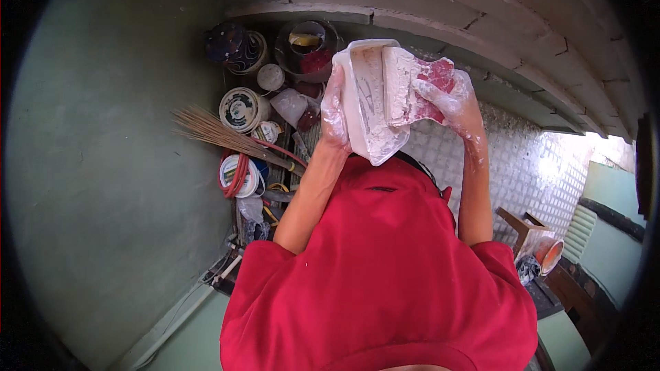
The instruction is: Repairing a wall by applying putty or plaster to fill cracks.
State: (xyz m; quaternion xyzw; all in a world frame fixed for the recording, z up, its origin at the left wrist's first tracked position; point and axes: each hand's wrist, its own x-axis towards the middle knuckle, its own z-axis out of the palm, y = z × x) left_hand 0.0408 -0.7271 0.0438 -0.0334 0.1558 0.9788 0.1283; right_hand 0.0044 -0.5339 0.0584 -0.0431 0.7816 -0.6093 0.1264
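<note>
My left hand (335,111), smeared with white, grips the left side of a white plastic tub (355,96). The tub is tilted, and pale wet paste coats its inside. My right hand (452,102), also caked in white, is closed round the red handle part of a wide scraper (440,77). Thick white paste (404,82) covers the scraper's blade, which lies over the tub's right rim. Part of the tub's inside is hidden behind the blade.
Lidded buckets (242,110) and a bundle of thin sticks (234,136) crowd the left by a green wall (117,130). Overhead run stepped concrete ledges (440,0). A patterned tile floor (509,158) spreads right, near a wooden stool (526,230) and an orange bucket (551,255).
</note>
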